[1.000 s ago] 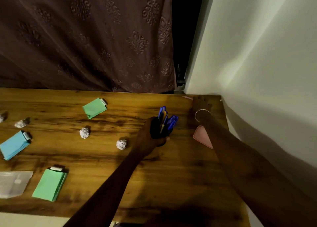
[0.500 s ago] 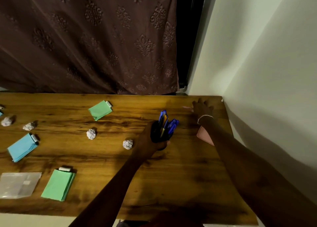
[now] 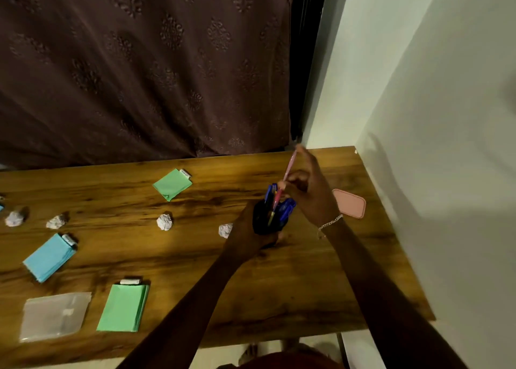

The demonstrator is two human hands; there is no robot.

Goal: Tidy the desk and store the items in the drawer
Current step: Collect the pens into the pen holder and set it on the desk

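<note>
Desk (image 3: 279, 285), right end: left hand (image 3: 245, 233) wraps a standing black pen holder (image 3: 262, 219), seemingly steadying it, while right hand (image 3: 312, 195) pinches a pink pen (image 3: 289, 169), tip among blue pens (image 3: 287, 209).

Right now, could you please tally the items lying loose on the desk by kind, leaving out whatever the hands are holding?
Crumpled paper balls: 4
Green paper packs: 2
Blue paper pack: 1
Clear plastic pouch: 1
Pink flat case: 1
Total: 9, excluding bits cut off at the left edge.
</note>
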